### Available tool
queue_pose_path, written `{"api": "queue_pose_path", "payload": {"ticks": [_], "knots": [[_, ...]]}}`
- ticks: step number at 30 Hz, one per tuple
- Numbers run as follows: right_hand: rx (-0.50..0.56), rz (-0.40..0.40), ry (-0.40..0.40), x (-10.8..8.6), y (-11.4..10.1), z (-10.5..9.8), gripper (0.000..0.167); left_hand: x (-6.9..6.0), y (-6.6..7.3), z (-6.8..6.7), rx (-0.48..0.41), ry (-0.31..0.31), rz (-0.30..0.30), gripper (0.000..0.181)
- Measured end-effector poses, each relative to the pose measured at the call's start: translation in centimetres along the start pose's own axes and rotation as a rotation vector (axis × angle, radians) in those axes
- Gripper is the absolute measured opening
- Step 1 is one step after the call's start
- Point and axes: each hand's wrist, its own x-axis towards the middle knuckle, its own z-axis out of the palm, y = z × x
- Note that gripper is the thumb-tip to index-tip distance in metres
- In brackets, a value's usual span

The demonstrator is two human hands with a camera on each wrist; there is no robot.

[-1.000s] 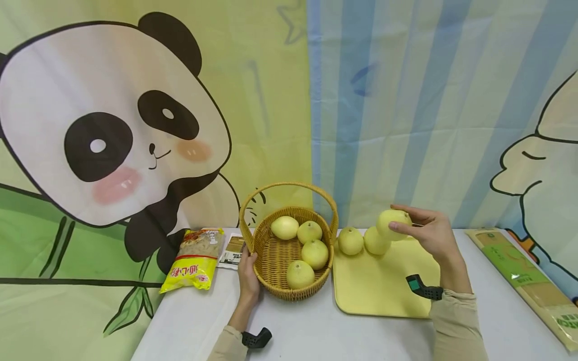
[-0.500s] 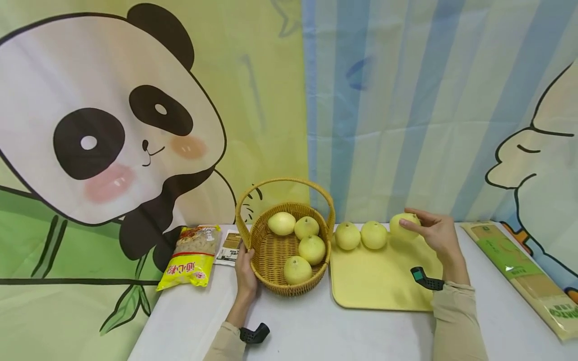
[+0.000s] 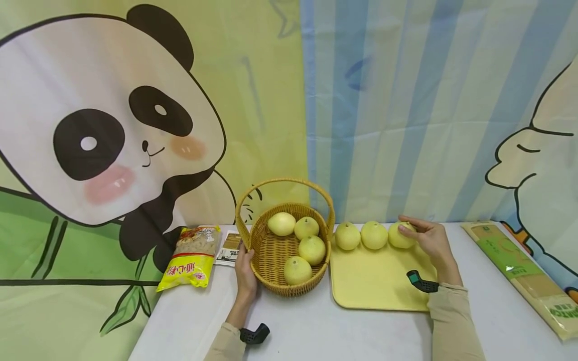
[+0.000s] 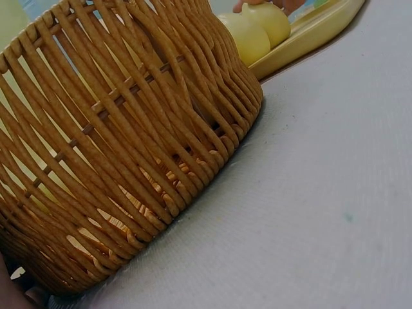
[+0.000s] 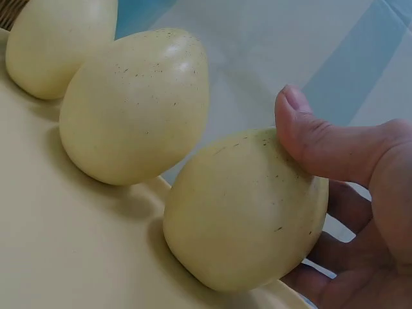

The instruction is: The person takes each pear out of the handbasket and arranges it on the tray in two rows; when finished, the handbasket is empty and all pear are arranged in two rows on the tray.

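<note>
My right hand holds a pale yellow pear at the back of a yellow tray. In the right wrist view the thumb lies over the top of this pear, fingers behind it, and its underside rests on the tray. Two more pears, a middle one and a left one, stand in a row beside it. At the left side of a wicker basket, my left hand grips the wall near the handle's foot. Several pears lie inside the basket.
Left of the basket lie a yellow bag of pasta and a small white packet. A long green-and-tan package lies at the right of the white table. A printed curtain hangs directly behind.
My right hand has carried its pear rightward from above the middle pear, then lowered it onto the tray at the row's right end. My left hand stays on the basket; the head view shifted slightly.
</note>
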Motion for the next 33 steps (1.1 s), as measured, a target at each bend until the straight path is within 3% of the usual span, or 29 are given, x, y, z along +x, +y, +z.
{"api": "queue_pose_path", "payload": {"ticks": [5,12,33], "knots": [[0.009,-0.030,-0.002,-0.03,0.10,0.08,0.059,0.14,0.06,-0.07,-0.005,-0.005,0.000,0.060],[0.107,-0.060,-0.015,-0.06,0.22,0.05,0.044,-0.03,0.04,-0.06,-0.014,-0.012,-0.005,0.060],[0.131,-0.057,-0.113,0.15,0.68,0.13,0.057,-0.01,0.05,0.01,0.003,0.006,-0.011,0.061]]}}
